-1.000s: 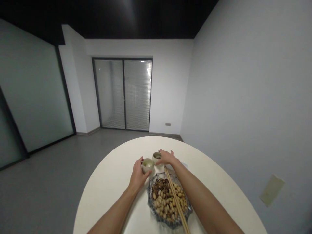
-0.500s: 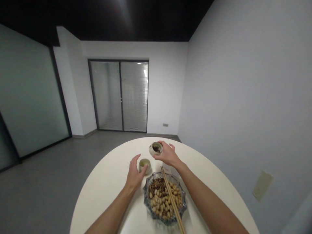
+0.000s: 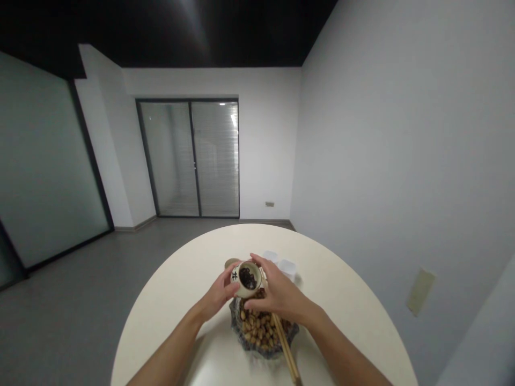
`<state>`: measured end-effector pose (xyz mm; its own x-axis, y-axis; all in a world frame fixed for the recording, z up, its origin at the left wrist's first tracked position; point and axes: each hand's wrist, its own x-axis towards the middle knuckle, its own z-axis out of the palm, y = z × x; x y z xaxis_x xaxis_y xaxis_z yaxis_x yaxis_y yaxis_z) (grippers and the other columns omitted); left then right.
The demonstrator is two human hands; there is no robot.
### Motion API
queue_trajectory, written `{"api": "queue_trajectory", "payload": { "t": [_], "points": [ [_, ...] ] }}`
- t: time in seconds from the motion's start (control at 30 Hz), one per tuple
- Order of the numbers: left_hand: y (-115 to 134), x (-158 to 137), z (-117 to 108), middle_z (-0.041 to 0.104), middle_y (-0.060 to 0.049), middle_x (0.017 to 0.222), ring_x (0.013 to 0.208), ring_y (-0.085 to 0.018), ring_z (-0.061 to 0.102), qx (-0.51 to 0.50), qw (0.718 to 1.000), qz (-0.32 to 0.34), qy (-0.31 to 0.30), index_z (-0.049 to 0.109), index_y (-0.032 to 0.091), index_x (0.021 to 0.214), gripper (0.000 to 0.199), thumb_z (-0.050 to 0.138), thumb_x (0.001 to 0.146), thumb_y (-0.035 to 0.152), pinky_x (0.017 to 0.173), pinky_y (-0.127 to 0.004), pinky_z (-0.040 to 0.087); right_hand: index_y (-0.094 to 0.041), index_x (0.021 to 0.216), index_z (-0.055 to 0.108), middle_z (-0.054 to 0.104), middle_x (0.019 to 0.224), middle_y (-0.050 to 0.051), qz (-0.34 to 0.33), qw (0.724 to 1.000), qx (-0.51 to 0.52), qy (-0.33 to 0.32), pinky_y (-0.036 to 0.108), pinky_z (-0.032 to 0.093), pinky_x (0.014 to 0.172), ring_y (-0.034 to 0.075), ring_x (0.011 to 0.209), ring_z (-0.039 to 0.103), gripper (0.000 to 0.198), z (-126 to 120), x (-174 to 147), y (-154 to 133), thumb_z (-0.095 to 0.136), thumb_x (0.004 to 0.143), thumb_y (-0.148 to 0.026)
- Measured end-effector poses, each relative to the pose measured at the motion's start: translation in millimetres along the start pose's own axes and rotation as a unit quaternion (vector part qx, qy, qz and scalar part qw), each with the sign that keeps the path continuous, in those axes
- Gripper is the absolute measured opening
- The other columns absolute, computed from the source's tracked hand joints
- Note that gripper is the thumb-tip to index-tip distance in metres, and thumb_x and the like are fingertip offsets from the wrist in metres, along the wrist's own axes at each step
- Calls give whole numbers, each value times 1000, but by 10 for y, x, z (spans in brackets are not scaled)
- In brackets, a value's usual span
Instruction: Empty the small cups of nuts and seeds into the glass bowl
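A small pale ceramic cup (image 3: 240, 287) with dark writing on its side is tilted, its mouth toward me. Small dark pieces (image 3: 248, 278) lie inside it. My left hand (image 3: 219, 295) is closed on the cup's left side, while the fingers and thumb of my right hand (image 3: 278, 290) curve round its right side. Just below is a scalloped glass bowl (image 3: 237, 328) of nuts (image 3: 259, 328), its far part hidden by the cup and hands. A pair of chopsticks (image 3: 285, 343) lies across its right side, near my right wrist.
A second pale cup (image 3: 230, 262) stands behind my left hand, mostly covered. Two small white dishes (image 3: 287, 267) are beyond my right hand. All this is on a round white table (image 3: 181, 300), with a wall (image 3: 382, 161) to the right.
The cup with dark pieces has come toward me and down in my right hand, to over the bowl's far edge. My left hand has left the second cup and taken hold of this one.
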<state>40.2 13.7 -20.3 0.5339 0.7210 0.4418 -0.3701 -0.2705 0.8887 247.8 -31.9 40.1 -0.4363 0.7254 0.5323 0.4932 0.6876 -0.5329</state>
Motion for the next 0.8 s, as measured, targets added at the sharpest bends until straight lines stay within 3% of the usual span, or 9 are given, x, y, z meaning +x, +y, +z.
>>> {"api": "queue_trajectory", "payload": {
  "t": [0.07, 0.13, 0.17, 0.23, 0.3, 0.37, 0.5, 0.67, 0.8],
  "points": [
    [34, -3, -48, 51, -13, 135, 125, -35, 47, 42, 999, -7, -1, 52, 20, 136, 69, 72, 81, 57, 101, -43, 42, -21, 145, 39, 51, 142, 14, 7, 1000, 13, -13, 45, 43, 102, 29, 122, 53, 88, -115, -107, 66, 83, 71, -39],
    [70, -9, -102, 53, -13, 132, 123, -35, 48, 87, 996, -7, 9, 55, 19, 132, 72, 75, 76, 59, 103, -44, 39, -22, 129, 55, 63, 122, 10, 24, 1000, 8, 0, 40, 48, 93, 25, 106, 60, 47, -258, -222, 153, 68, 87, -38],
    [83, -13, -125, 53, -13, 131, 122, -35, 49, 96, 995, -11, 8, 56, 19, 131, 73, 78, 74, 59, 103, -43, 39, -22, 110, 63, 68, 105, 7, 37, 999, 0, -17, 38, 49, 86, 23, 95, 62, 24, -330, -277, 201, 60, 93, -39],
    [98, -23, -153, 55, -12, 128, 118, -34, 52, 101, 994, -27, -11, 55, 20, 131, 75, 82, 70, 55, 100, -42, 40, -21, 77, 61, 65, 76, 2, 77, 996, -14, -50, 33, 48, 72, 19, 73, 60, 38, -451, -371, 288, 40, 103, -40],
    [101, -34, -151, 57, -11, 125, 114, -32, 54, 99, 993, -44, -41, 54, 20, 131, 78, 85, 67, 51, 97, -40, 42, -21, 70, 55, 61, 69, 1, 111, 993, -16, -43, 32, 45, 69, 17, 68, 58, 46, -524, -435, 347, 31, 105, -39],
    [108, -45, -125, 58, -10, 123, 112, -31, 55, 104, 990, -56, -71, 52, 20, 132, 80, 87, 65, 47, 96, -40, 42, -20, 72, 53, 60, 69, 0, 125, 991, -12, -48, 31, 44, 69, 17, 67, 57, 44, -547, -469, 362, 30, 106, -36],
    [157, -58, -65, 58, -10, 124, 115, -30, 53, 134, 983, -70, -103, 52, 19, 132, 80, 88, 64, 41, 99, -41, 40, -21, 97, 61, 63, 77, -1, 105, 990, 10, -96, 28, 45, 68, 16, 71, 58, 24, -505, -496, 293, 38, 101, -17],
    [202, -56, -54, 54, -12, 133, 122, -32, 50, 159, 979, -76, -105, 52, 20, 134, 80, 88, 65, 38, 106, -46, 36, -23, 92, 72, 65, 100, 1, 31, 988, 3, -153, 28, 48, 84, 15, 91, 61, 49, -465, -551, 129, 46, 67, 10],
    [173, -66, -50, 54, -12, 134, 123, -32, 51, 180, 974, -73, -120, 52, 22, 135, 80, 88, 65, 37, 108, -50, 36, -27, 94, 77, 63, 112, 2, 8, 986, 1, -169, 32, 47, 94, 18, 106, 59, 56, -460, -609, 28, 49, 63, 10]
  ]
}}
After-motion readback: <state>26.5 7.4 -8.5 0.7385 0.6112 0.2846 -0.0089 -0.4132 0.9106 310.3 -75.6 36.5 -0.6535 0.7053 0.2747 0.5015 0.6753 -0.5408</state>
